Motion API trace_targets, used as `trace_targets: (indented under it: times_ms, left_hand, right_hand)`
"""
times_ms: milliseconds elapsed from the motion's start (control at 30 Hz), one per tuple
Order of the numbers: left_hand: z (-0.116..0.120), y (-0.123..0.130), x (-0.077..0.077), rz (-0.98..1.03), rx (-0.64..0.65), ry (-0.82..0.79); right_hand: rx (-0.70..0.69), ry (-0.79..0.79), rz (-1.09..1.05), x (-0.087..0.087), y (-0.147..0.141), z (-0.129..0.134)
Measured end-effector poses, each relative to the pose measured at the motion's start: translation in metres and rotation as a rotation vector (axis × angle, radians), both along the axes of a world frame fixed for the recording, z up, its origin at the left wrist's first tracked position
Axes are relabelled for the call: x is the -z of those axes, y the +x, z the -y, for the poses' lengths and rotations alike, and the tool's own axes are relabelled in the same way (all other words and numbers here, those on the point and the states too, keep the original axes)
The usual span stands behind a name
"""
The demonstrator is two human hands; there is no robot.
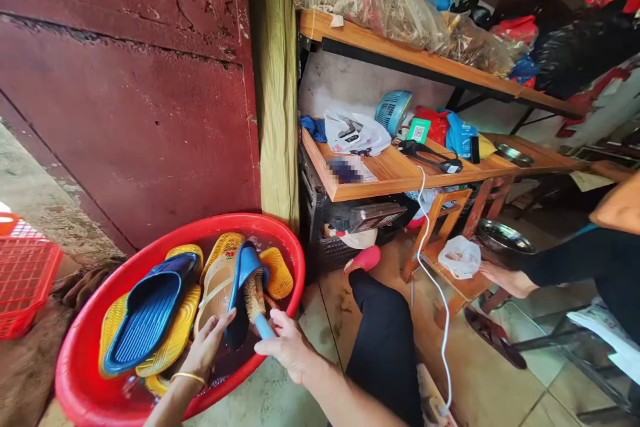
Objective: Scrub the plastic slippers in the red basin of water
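My left hand (207,345), with a gold bangle at the wrist, grips the heel end of a blue slipper (249,261) tilted up in a red basin (75,367). My right hand (289,347) is closed around the blue handle of a scrubbing brush (255,300). Its bristles reach inside the slipper, just under the strap. Beside my left fingers lies a beige sandal (220,280). Another blue slipper (153,310) and several yellow slippers (280,272) rest in the basin's dark, soapy water.
A red plastic basket (25,280) stands at the left. Behind the basin are a maroon door (150,133) and a wooden shelf unit (370,180) loaded with bags and a fan (393,111). A white cable (440,300) hangs down right. Another person's leg (565,257) is at the right.
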State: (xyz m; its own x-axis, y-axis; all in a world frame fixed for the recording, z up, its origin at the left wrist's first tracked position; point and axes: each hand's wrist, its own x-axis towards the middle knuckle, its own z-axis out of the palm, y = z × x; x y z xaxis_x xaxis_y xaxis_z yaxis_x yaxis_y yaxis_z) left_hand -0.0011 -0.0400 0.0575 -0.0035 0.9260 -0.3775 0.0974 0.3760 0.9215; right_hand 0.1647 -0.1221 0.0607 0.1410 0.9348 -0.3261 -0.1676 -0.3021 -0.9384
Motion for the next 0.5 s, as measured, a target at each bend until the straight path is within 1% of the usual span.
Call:
trace_targets:
  times_ms: [33,100,167,200,300,367,433,500]
  left_hand:
    - [-0.004,0.002,-0.002,0.071,0.000,-0.073]
    - [-0.013,0.006,-0.005,0.192,0.033,-0.208]
    - [-0.022,0.010,-0.006,0.302,0.049,-0.318]
    - [-0.026,0.011,-0.006,0.359,0.047,-0.358]
    - [-0.035,0.012,-0.006,0.479,-0.022,-0.390]
    - [-0.037,0.013,-0.006,0.497,-0.069,-0.389]
    - [-0.037,0.014,-0.006,0.499,-0.100,-0.389]
    - [-0.035,0.016,-0.005,0.511,-0.120,-0.390]
  right_hand:
    - [-0.001,0.013,0.087,-0.001,-0.001,0.001]
    - [-0.051,0.077,0.291,-0.002,-0.002,0.000]
    - [-0.084,0.152,0.484,0.002,-0.002,-0.002]
    - [-0.078,0.171,0.567,0.007,-0.002,-0.003]
    - [-0.034,0.169,0.767,0.024,-0.003,-0.005]
    - [-0.073,0.151,0.854,0.031,-0.003,-0.009]
    - [-0.141,0.114,0.916,0.030,-0.003,-0.021]
    - [-0.196,0.076,0.974,0.023,-0.005,-0.041]
